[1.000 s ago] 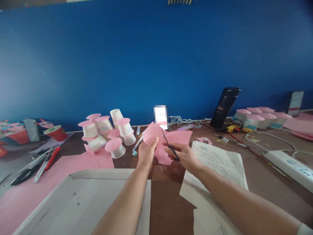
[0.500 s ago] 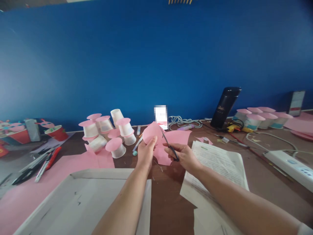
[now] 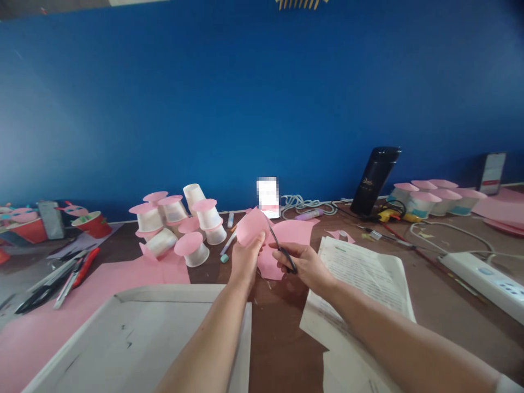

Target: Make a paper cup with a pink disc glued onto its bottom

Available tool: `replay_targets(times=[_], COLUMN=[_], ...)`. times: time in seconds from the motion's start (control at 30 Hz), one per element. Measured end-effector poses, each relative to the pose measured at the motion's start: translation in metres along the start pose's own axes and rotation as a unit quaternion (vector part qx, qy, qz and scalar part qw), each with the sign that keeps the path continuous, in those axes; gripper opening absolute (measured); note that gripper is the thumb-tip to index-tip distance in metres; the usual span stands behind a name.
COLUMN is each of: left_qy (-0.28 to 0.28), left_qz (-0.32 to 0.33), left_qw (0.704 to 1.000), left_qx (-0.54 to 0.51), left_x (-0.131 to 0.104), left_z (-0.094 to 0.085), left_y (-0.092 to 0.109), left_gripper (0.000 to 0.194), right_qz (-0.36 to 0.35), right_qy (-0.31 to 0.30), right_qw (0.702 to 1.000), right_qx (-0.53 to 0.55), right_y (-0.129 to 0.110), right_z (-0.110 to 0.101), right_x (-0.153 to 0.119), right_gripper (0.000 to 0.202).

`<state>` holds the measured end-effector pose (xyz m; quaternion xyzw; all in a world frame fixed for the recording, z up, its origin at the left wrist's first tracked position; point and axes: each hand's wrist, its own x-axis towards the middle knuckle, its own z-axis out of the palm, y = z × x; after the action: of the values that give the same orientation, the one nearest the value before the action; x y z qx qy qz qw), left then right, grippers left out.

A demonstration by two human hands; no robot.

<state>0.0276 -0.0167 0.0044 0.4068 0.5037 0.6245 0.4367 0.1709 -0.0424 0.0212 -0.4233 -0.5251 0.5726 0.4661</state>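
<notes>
My left hand (image 3: 248,254) pinches a pink paper sheet (image 3: 295,231) near its left part, thumb on top. A rounded edge of the paper rises above the thumb. My right hand (image 3: 302,264) is closed on the handles of dark scissors (image 3: 280,244), whose blades point up and left against the paper. Part of the paper hangs down between my two hands. To the left stand several white cups (image 3: 210,218) with pink paper discs on them, some stacked and one lying on its side.
A white tray-like box (image 3: 164,338) lies front left, beside cutters (image 3: 77,278) on pink paper. Printed sheets (image 3: 360,273) lie under my right forearm. Behind are a black bottle (image 3: 375,180) and more cups (image 3: 423,203); a power strip (image 3: 487,278) lies right.
The scissors and my right hand have shifted slightly left and down relative to the paper. The whole view has moved a little.
</notes>
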Motion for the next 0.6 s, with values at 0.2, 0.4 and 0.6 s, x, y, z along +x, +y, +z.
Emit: replay_targets(times=[0.2,0.4,0.6], left_qy=[-0.008,-0.009,-0.008], left_qz=[0.008,0.008,0.01], left_qw=[0.998,0.999,0.999], left_qx=[0.06,0.05,0.03], left_x=[-0.003,-0.0025,0.0004], left_z=[-0.0017,-0.0022,-0.0025], left_y=[0.0035,0.0022,-0.0037], left_gripper=[0.042,0.041,0.041], right_qz=[0.005,0.004,0.0], right_qy=[0.006,0.008,0.018], right_qw=[1.0,1.0,1.0], right_qx=[-0.002,-0.001,-0.004], right_y=[0.0005,0.0008,-0.0038], right_z=[-0.0033,-0.0024,0.0003], right_x=[0.0023,0.0016,-0.0009], right_gripper=[0.063,0.064,0.061])
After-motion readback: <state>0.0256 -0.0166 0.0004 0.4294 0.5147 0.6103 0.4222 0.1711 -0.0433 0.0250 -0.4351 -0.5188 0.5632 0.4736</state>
